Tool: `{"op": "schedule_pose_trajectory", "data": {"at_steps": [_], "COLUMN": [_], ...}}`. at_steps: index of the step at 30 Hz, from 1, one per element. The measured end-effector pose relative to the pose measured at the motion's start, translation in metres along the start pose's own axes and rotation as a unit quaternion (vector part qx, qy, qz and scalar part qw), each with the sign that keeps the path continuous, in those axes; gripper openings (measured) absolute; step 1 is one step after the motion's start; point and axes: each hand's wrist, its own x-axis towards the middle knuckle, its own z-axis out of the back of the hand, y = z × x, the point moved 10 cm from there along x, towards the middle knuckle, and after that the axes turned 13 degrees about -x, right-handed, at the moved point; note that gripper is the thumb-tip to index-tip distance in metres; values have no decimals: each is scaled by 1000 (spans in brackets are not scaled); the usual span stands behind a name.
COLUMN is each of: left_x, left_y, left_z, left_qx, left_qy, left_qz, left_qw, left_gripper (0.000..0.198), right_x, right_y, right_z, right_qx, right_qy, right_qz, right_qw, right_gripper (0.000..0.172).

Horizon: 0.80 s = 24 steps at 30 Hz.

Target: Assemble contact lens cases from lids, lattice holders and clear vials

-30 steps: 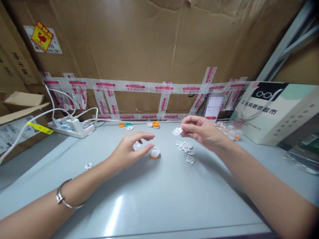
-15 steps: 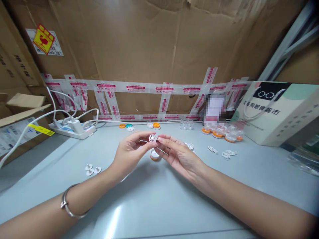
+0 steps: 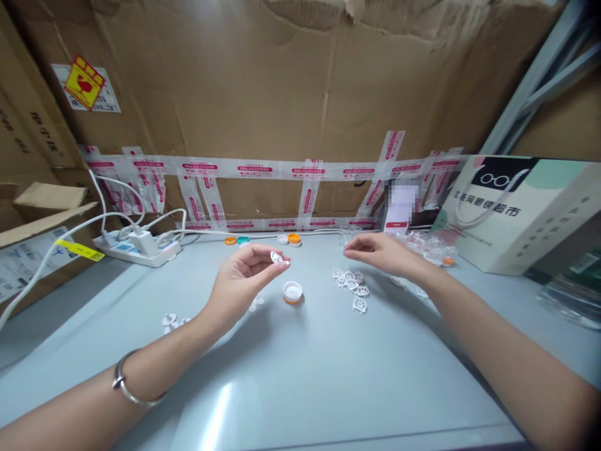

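My left hand (image 3: pixel 244 275) is raised over the grey table (image 3: pixel 300 376) and pinches a small white round plastic part (image 3: pixel 276 257) between thumb and fingertips. Just right of it on the table stands a small orange-and-white cap (image 3: pixel 292 292). My right hand (image 3: pixel 380 252) hovers above a pile of white wheel-shaped parts (image 3: pixel 351 283), fingers drawn together; whether they hold anything is hidden. One more wheel-shaped part (image 3: pixel 359 305) lies a little nearer to me.
A power strip (image 3: pixel 136 247) with white cables lies at the back left. Coloured caps (image 3: pixel 291 238) line the cardboard wall. Clear bagged pieces (image 3: pixel 429 247) and a printed paper bag (image 3: pixel 521 210) stand at right. Two white discs (image 3: pixel 169 321) lie left.
My hands met at the centre and passed a white part to the left hand; the right hand has since moved back right, above the pile.
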Motion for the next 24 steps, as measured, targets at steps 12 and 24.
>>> {"op": "schedule_pose_trajectory", "data": {"at_steps": [12,24], "left_x": [2,-17], "left_y": [5,-12], "left_z": [2,-39], "left_qx": [27,255], "left_qy": [7,136], "left_qz": [15,-143], "left_qw": [1000,947], "left_gripper": [18,17], "right_x": [14,-24], "right_y": [-16,57], "right_z": [-39,-72], "right_qx": [-13,372], "right_qy": [24,41], "right_qz": [12,-6], "right_qw": [1000,927], "right_gripper": [12,21]}}
